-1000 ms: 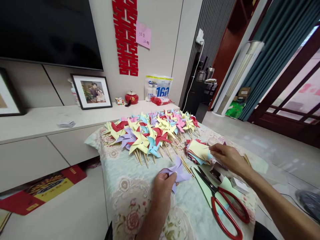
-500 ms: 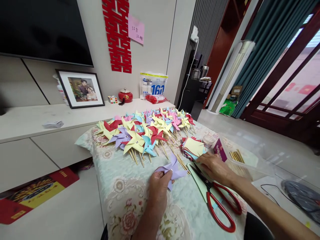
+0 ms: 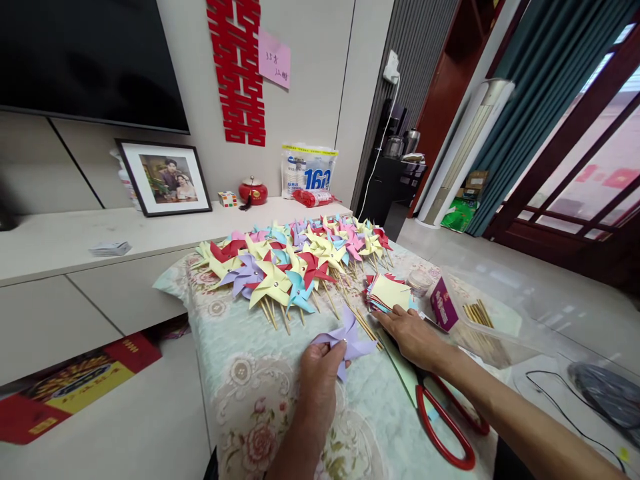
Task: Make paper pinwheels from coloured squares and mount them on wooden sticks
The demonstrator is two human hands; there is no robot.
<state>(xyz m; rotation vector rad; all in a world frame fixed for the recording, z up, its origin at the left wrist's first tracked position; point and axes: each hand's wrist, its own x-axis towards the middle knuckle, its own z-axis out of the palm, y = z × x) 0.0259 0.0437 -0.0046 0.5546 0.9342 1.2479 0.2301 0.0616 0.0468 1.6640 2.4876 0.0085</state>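
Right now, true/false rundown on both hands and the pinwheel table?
1. The left hand pinches a purple pinwheel. True.
2. The right hand grips the red-handled scissors. False: their handles lie free on the tablecloth; the hand is open, nearer the paper stack.
3. Finished pinwheels lie heaped at the table's far end. True.
4. The paper stack's top sheet is red. False: it is yellow.

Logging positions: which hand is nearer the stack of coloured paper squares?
Right. The right hand lies close by the stack of coloured paper squares; the left hand, farther left, holds a purple paper pinwheel.
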